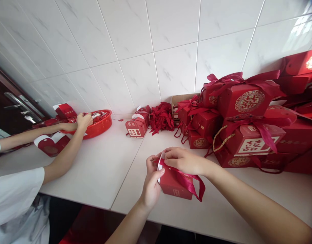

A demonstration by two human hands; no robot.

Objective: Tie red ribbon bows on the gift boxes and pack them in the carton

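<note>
Tilted on the white table in front of me is a red gift box (175,181), its white inner flap edge turned toward the left. My left hand (151,181) grips the box's left end, thumb on the near side and fingers behind the flap. Over the top of the box reaches my right hand (182,161), its fingers closed on a dark red satin ribbon (188,184) at the flap. The ribbon's loose end hangs over the box's right side. My right fingertips are partly hidden behind the flap.
Finished boxes with bows (250,101) are piled on the right. Beside them lie a heap of ribbons (161,117) and a cardboard box (182,98). A closed box (136,127) stands left of these. At far left, a co-worker's hands (84,121) work over a red basin (101,125).
</note>
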